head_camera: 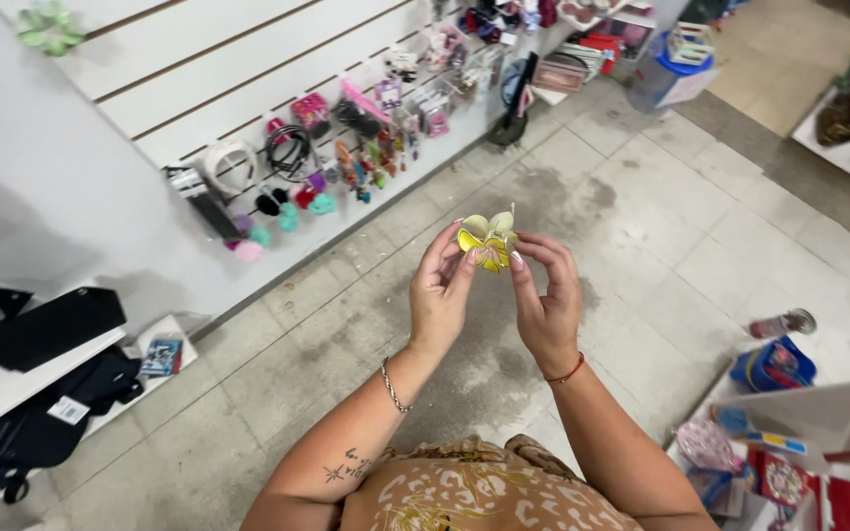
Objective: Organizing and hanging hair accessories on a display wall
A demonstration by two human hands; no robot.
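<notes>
Far left of the frame: white shelf (12,388) with dark bags (46,329) on it and under it, not involved. Upper left to upper middle: slatted white wall panel (199,69) hung with headbands (230,162), scrunchies and small carded accessories (376,138), a green flower clip (49,26) at the very top left corner. Centre frame is what matters. Your left hand (440,290) is raised palm-in, thumb and fingers closed on the left side of the yellow flower hair clip (489,241); chain bracelet (393,385) on that wrist. The clip sits just above centre, held up in the air between both hands, over the grey tiled floor (641,246), touching nothing else. Your right hand (548,295) pinches the clip's right edge with fingertips, the other fingers curled loosely; red string (568,372) on that wrist. Both hands grip the clip, neither is free. To handle it well, I'd say keep the pinch on the petal edges and the clip base, light pressure, so the petals don't bend; keep it centred in your view and away from your body so the underside shows. Can't tell if the clip's teeth are open or closed, hidden by your fingers. Right of the frame: blue container (771,366) on the floor, lower right shelf (819,413) with colourful boxed items.
</notes>
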